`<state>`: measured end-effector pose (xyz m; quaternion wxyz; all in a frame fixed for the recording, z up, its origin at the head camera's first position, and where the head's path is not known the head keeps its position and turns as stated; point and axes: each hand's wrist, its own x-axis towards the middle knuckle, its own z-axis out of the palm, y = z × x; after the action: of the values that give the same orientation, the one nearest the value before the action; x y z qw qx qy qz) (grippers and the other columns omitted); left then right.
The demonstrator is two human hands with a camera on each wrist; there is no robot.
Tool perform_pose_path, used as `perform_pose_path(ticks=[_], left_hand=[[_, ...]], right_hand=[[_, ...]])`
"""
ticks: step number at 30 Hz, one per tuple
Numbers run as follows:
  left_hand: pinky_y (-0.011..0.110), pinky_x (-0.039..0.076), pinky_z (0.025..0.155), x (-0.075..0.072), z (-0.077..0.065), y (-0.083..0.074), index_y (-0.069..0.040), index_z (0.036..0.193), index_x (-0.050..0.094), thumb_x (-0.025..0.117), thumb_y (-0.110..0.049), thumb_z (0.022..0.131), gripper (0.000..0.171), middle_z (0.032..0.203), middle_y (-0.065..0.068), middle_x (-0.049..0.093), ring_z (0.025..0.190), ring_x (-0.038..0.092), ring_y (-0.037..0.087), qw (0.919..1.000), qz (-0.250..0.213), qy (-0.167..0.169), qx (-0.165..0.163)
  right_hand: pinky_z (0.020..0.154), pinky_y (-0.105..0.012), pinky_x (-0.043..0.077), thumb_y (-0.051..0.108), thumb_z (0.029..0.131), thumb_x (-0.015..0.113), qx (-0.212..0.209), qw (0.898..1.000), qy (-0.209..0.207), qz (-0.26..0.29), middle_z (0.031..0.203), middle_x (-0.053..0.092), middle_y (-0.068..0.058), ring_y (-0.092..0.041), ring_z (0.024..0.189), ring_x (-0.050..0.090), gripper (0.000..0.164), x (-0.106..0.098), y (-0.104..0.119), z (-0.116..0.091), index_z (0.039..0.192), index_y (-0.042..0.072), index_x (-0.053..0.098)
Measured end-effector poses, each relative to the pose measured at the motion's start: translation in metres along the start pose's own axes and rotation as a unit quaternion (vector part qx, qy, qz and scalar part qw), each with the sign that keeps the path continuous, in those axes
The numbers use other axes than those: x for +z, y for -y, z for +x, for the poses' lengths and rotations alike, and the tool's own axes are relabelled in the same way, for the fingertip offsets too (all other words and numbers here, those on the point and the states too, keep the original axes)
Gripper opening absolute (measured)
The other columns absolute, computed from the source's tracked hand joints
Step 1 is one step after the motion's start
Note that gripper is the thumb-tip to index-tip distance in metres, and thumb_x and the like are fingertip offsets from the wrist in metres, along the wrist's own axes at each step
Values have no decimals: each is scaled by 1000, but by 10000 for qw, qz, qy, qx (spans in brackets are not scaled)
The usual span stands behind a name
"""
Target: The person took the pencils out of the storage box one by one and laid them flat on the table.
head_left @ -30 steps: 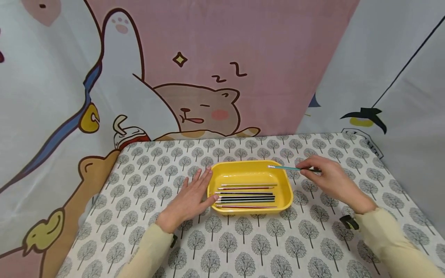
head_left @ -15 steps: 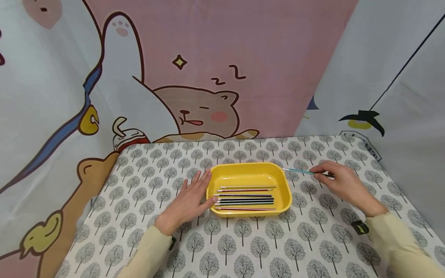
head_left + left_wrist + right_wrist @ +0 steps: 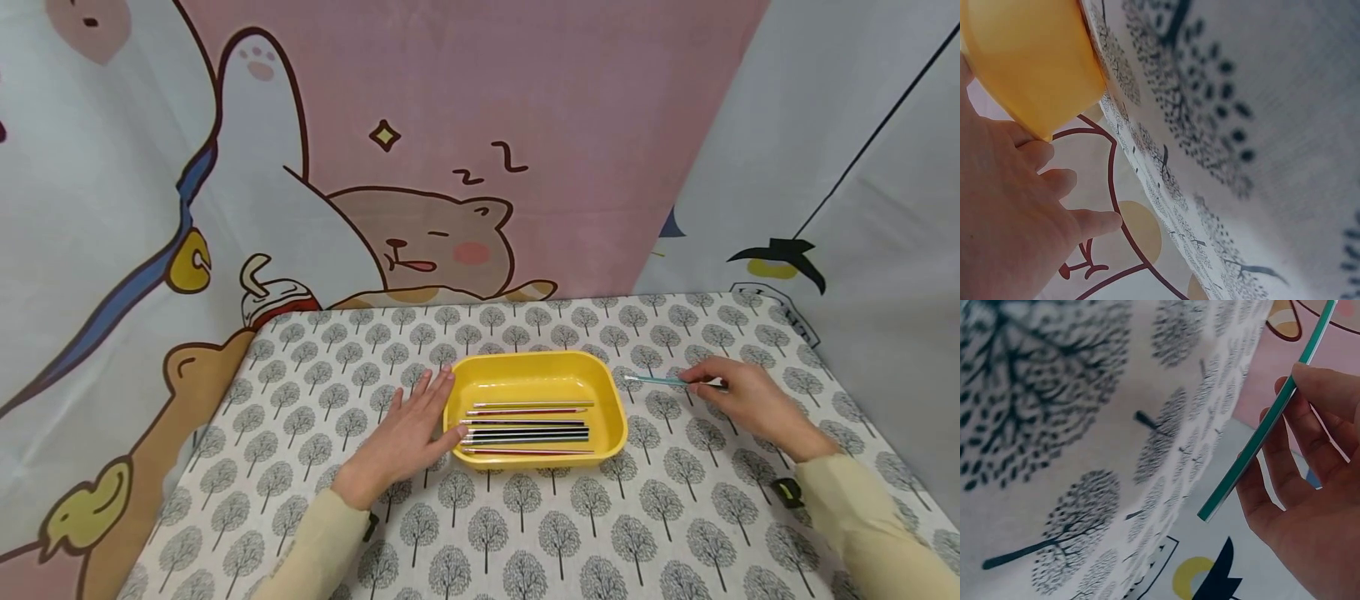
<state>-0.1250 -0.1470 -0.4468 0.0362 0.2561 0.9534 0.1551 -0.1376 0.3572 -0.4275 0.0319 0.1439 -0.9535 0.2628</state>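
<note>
A yellow tray (image 3: 525, 360) stands on the table, with several pencils (image 3: 528, 433) lying side by side in its near half. My left hand (image 3: 401, 442) rests on the tray's left rim, fingers straight; in the left wrist view that hand (image 3: 1016, 206) touches the tray's outer wall (image 3: 1038, 62). Off to the right of the tray, my right hand (image 3: 738, 396) pinches a green pencil (image 3: 660, 380) whose white end points left, toward the tray. Up close in the right wrist view, the thumb and fingertips hold the green pencil (image 3: 1250, 450) above the cloth.
A white cloth with grey trees (image 3: 555, 533) covers the table. Behind it hangs a printed curtain (image 3: 585, 167) with cartoon animals, which also runs along the left and right sides.
My right hand has carried the green pencil from over the tray's right rim out to the right and slightly lower. The left hand stays on the tray's left rim.
</note>
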Motion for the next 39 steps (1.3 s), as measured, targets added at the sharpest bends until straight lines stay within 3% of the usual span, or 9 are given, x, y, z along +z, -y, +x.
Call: perform_pose_path(ticks=[6, 13, 20, 31, 39], left_hand=[[67, 13, 122, 0, -1, 0, -11, 166, 9, 35, -66, 105, 86, 171, -2, 0, 159, 4, 27, 10000, 20, 16, 6], [68, 14, 122, 0, -1, 0, -10, 167, 9, 37, -62, 106, 84, 172, -1, 0, 159, 5, 29, 10000, 72, -12, 1], [69, 14, 121, -1, -2, 1, -10, 166, 8, 35, -64, 106, 85, 172, 0, 0, 159, 5, 30, 10000, 49, 6, 15], [66, 13, 123, 0, -2, 0, -13, 167, 7, 40, -61, 106, 84, 172, -3, -1, 158, 2, 25, 10000, 35, 34, -42], [66, 14, 123, 0, -1, 0, -11, 167, 8, 37, -62, 106, 84, 172, -1, 0, 159, 6, 29, 10000, 55, -13, -6]], right_hand=[[71, -28, 57, 2, 96, 71, 97, 9995, 315, 0, 118, 71, -17, -27, 96, 68, 19, 7, -11, 4, 114, 6, 76], [66, -28, 54, 5, 95, 74, 134, 9984, 547, -41, 111, 73, -11, -14, 87, 63, 16, 15, -18, 10, 111, 8, 77], [67, -30, 56, 7, 93, 76, 165, 9973, 719, -67, 97, 72, 1, -13, 84, 64, 15, 21, -25, 12, 108, 8, 77], [71, -37, 56, 7, 93, 75, 224, 9966, 761, -211, 99, 72, -3, -19, 88, 66, 13, 24, -27, 12, 106, 8, 77], [69, -33, 55, 8, 92, 76, 42, 9969, 714, -313, 97, 70, 0, -14, 85, 64, 12, 26, -28, 13, 103, 9, 77]])
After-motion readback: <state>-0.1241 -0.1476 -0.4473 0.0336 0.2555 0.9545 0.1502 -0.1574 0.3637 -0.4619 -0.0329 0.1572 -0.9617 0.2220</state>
